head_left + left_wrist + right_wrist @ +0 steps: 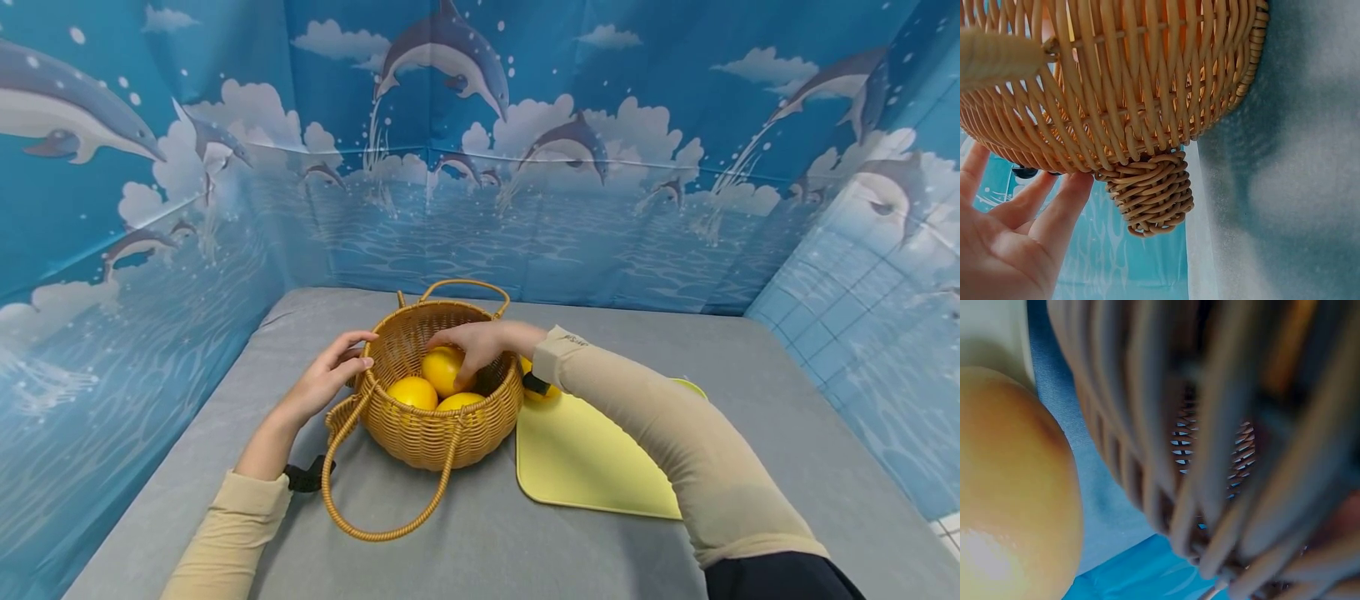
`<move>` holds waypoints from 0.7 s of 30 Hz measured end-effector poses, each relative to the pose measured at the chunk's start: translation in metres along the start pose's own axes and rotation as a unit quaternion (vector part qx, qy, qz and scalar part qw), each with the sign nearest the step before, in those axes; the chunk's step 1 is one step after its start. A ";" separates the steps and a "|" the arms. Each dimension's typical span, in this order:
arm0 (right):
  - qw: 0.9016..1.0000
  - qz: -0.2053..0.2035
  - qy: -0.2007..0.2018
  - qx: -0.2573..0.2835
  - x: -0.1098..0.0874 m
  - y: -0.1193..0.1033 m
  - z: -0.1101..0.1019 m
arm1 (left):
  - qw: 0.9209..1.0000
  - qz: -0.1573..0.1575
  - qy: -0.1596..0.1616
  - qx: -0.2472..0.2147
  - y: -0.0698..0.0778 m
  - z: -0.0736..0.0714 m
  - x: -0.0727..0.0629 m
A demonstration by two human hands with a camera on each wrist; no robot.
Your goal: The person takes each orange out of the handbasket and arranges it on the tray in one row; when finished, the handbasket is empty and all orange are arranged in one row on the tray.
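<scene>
A round wicker basket (427,433) with loop handles holds several round yellow fruits, looking like oranges, among them a front-left fruit (412,392) and a front fruit (461,401). My right hand (480,343) reaches over the rim from the right and grips another yellow fruit (442,371) inside, thumb on its near side, fingers over the top. My left hand (324,380) rests against the basket's left rim, with fairly straight fingers (1063,212) touching the wicker from outside. The right wrist view shows mostly basket weave (1147,412); the right hand is largely hidden there.
A yellow cutting board (585,467) lies right of the basket, partly under the right forearm. Another yellow fruit (1016,487) sits beside the basket, near the board. One basket handle (375,535) hangs toward the front. A dolphin-print curtain (480,225) borders the grey surface (750,375).
</scene>
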State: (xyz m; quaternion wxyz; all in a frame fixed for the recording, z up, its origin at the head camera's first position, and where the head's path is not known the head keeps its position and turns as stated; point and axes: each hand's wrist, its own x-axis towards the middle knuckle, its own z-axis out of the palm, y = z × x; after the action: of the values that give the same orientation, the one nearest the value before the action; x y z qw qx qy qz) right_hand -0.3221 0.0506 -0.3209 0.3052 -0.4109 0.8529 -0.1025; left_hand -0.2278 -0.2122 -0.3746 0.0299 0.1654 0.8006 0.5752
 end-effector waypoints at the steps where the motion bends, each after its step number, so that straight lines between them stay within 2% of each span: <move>1: 1.000 0.002 0.000 -0.001 0.000 0.000 0.001 | 1.000 0.000 0.000 0.000 0.000 0.000 0.000; 11: 0.999 -0.017 -0.004 -0.038 0.000 -0.001 0.003 | 1.000 0.005 0.000 -0.004 -0.002 0.000 0.001; 15: 0.999 -0.006 -0.002 -0.052 0.002 0.000 0.004 | 1.000 0.007 -0.001 -0.002 -0.002 0.000 0.001; 21: 1.000 0.009 -0.005 -0.021 0.003 0.000 0.005 | 1.000 0.001 0.001 0.001 -0.003 0.000 0.001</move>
State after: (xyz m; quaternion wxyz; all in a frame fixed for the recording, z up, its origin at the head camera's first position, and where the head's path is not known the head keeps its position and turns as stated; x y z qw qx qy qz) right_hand -0.3199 0.0487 -0.3259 0.3018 -0.4104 0.8568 -0.0801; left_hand -0.2298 -0.2130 -0.3771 0.0282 0.1650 0.8011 0.5746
